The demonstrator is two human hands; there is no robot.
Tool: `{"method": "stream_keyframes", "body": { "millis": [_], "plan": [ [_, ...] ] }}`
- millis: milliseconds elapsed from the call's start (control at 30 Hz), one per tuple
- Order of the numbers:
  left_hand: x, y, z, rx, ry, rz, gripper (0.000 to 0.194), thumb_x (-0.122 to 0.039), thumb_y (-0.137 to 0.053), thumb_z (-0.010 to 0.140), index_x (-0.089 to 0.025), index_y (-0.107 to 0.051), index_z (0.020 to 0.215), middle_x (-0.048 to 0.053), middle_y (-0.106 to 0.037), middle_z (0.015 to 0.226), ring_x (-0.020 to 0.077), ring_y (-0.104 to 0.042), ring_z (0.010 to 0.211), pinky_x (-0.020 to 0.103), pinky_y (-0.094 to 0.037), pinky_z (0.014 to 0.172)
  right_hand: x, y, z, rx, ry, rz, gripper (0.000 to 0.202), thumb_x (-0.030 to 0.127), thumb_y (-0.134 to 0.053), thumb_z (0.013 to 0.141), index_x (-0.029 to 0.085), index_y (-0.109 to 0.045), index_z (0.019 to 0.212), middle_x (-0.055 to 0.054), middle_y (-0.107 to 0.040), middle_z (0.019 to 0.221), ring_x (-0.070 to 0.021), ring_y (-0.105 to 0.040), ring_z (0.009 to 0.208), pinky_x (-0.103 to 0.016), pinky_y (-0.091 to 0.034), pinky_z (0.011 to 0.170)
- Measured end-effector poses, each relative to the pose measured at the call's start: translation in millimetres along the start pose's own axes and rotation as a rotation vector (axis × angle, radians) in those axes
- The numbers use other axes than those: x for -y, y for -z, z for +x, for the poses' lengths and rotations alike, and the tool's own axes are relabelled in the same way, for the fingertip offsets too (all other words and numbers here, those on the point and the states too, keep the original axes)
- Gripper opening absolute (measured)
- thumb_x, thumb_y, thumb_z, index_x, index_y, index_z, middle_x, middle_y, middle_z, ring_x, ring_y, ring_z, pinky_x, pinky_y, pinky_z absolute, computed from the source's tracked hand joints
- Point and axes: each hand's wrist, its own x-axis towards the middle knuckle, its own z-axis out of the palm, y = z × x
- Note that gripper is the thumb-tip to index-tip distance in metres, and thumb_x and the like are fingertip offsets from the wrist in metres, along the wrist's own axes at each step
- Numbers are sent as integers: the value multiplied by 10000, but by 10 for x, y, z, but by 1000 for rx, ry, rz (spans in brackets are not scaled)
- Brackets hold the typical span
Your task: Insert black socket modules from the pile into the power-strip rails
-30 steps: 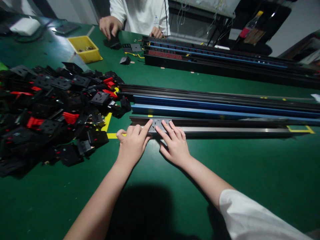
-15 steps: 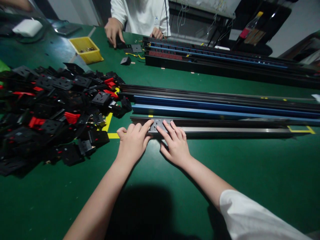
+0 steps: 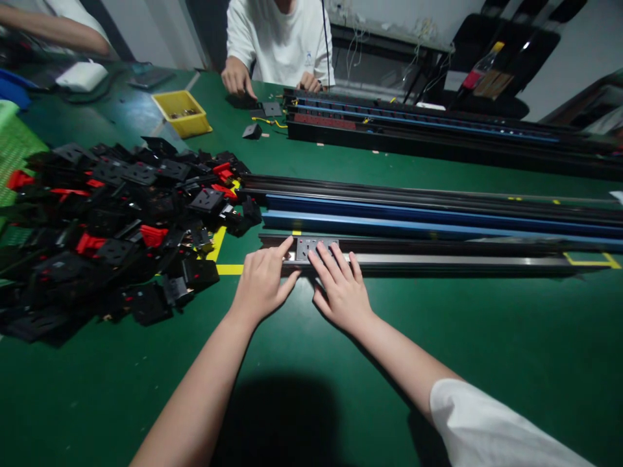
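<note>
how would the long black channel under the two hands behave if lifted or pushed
The black channel is probably stiff, as its edges run straight along its length. Pushed, it would likely slide rather than roll, lying flat on the green table. Lifted by one end, it may be awkward to balance, being so long and narrow.

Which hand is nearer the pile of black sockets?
Left. The left hand is on the channel, just right of the pile of black sockets; the right hand is farther right, touching the socket plate.
</note>
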Motion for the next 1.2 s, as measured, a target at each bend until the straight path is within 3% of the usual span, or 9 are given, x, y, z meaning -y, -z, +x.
{"method": "stream_keyframes", "body": {
  "millis": [167, 367, 500, 600, 733, 900, 967, 1067, 1200],
  "plan": [
    [22, 46, -20, -106, 99, -189, 588, -312, -558, 938, -170, -367, 1476, 135, -636, 1198, 274, -562, 1098, 428, -432, 971, 24, 16, 3, -26, -18, 17, 695, 303, -527, 937, 235, -281, 1584, -29, -300, 1648, -236, -209, 1540, -478, -65, 1256],
    [94, 34, -35, -265, 391, -408, 443, -340, -437, 996, -179, -450, 1408, 117, -629, 1172, 217, -581, 1045, 388, -479, 929, 20, -50, -13, -124, -141, 56, 613, 310, -579, 901, 225, -434, 1490, -87, -453, 1561, -270, -314, 1487, -496, -108, 1233],
    [140, -7, -22, -411, 638, -534, 340, -408, -575, 937, -192, -530, 1196, 86, -636, 1123, 176, -626, 961, 306, -509, 797, -3, -82, -16, -161, -162, 88, 576, 310, -602, 884, 197, -474, 1434, -119, -473, 1528, -280, -313, 1479, -475, -148, 1215],
    [205, 27, 4, -454, 665, -483, 237, -420, -601, 921, -202, -565, 1006, 56, -657, 1049, 175, -638, 943, 303, -506, 790, -9, -78, -15, -154, -151, 99, 587, 307, -597, 887, 191, -453, 1444, -125, -465, 1530, -278, -301, 1484, -468, -156, 1210],
    [315, 188, 104, -352, 471, -225, 217, -408, -565, 945, -204, -630, 912, 64, -711, 982, 221, -616, 971, 360, -474, 852, -13, -74, -15, -166, -151, 102, 595, 311, -603, 883, 198, -451, 1446, -112, -462, 1536, -272, -296, 1482, -454, -156, 1207],
    [462, 342, 415, -110, 313, 114, 291, -362, -434, 992, -214, -670, 1075, 113, -712, 1096, 290, -593, 1111, 426, -401, 945, -20, -86, -15, -159, -152, 96, 597, 316, -601, 878, 206, -457, 1447, -103, -458, 1544, -271, -291, 1483, -450, -162, 1204],
    [531, 328, 552, 4, 279, 166, 341, -315, -382, 999, -203, -642, 1189, 130, -695, 1192, 298, -584, 1172, 436, -391, 965, -20, -90, -13, -151, -154, 95, 597, 319, -595, 879, 208, -457, 1449, -100, -453, 1548, -271, -286, 1485, -452, -162, 1204],
    [632, 243, 680, 122, 254, 213, 469, -298, -394, 979, -164, -497, 1417, 164, -540, 1469, 326, -483, 1339, 466, -369, 1025, -18, -93, -12, -145, -161, 94, 597, 317, -586, 884, 214, -451, 1457, -93, -444, 1554, -269, -278, 1489, -455, -156, 1206],
    [700, 111, 677, 206, 307, 218, 591, -325, -409, 964, -136, -374, 1522, 196, -461, 1537, 356, -460, 1364, 497, -365, 1058, -17, -91, -13, -130, -164, 85, 605, 317, -582, 882, 221, -447, 1464, -91, -435, 1561, -269, -272, 1491, -457, -157, 1207]
  ]
}}
